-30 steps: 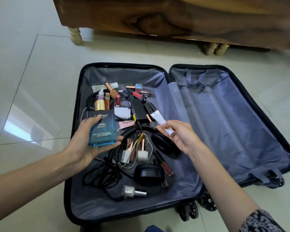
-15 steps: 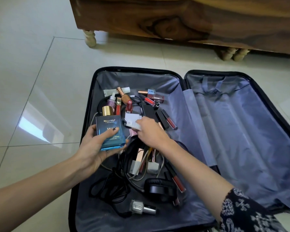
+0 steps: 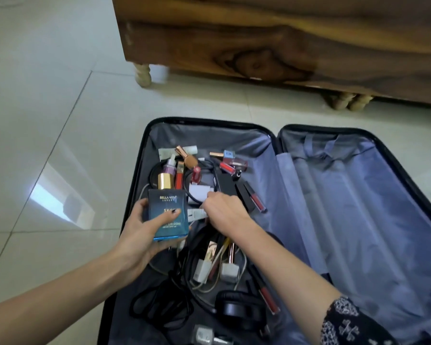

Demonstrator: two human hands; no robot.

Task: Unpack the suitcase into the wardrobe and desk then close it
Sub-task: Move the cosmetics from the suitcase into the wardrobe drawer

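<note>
Cologne box: gripped in the left hand, over the open suitcase.
Handling: stiff card (glass likely inside); sides are best held.
Right hand: laid among clutter; grip cannot be told.

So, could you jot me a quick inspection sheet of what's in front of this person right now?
Surface: pale tiled floor.
Job's things: suitcase lying open, small items in its left half.
Clutter: lip glosses, gold-capped bottle, headphones.
Grips: left hand holds the blue cologne box; right hand pinches a small white tube.
Cables: black cable coiled loosely; white charger plugs with cords.
Surroundings: wooden furniture on turned legs.
</note>
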